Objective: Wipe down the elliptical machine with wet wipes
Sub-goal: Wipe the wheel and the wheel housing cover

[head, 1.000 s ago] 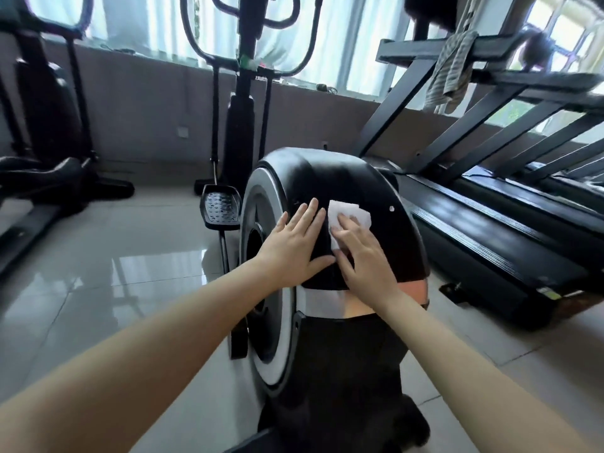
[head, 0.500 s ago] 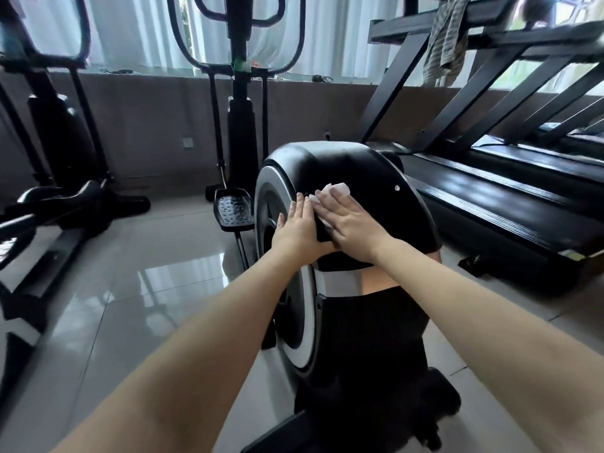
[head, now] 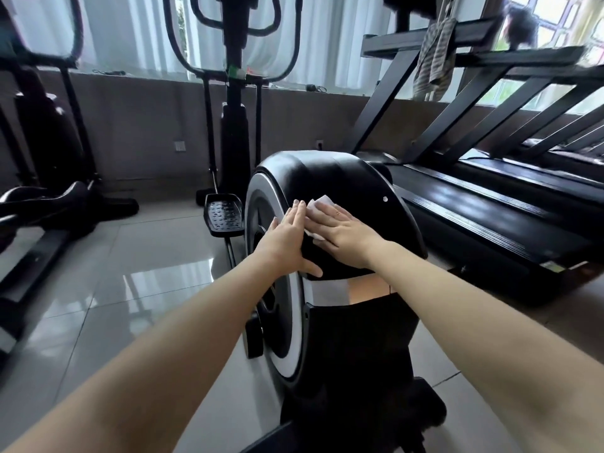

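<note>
1. On the curved top of the flywheel housing (head: 343, 178), the right grip (head: 346, 238) is pressing the wet wipe (head: 322, 204) flat, with fingers straight and released, not clenched.
2. Just left of the wipe on the housing, the left grip (head: 287, 243) is lying flat, also released and holding nothing.
3. Wiping well is probably calling for even pressure and overlapping strokes following the housing's curve.

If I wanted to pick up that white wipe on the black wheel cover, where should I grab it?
Probably pinch the wet wipe by its far corner, the bit peeking out beyond the right hand, coming from over the top of the black cover. The rest lies flat under that hand's straight fingers, so nothing else sticks up to catch.
</note>
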